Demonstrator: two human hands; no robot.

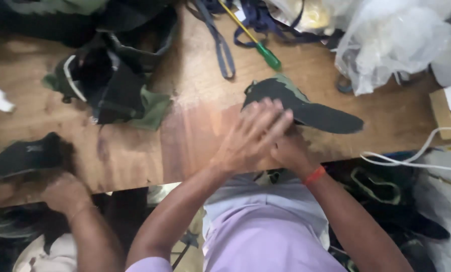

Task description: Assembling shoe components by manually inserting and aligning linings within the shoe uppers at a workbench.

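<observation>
At the centre of the frame, the left hand (pixel 255 133) lies blurred, fingers spread flat, on the near end of a black, green-edged fabric shoe piece (pixel 306 107) resting on the wooden worktop (pixel 195 126). The right hand (pixel 288 148), mostly hidden beneath, seems to grip that end.

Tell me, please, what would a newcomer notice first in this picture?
First, the left hand and right hand pressing a black shoe piece at the middle of the wooden table. Next, a green-handled screwdriver lies above, and another person's hand holds dark fabric at lower left.
</observation>
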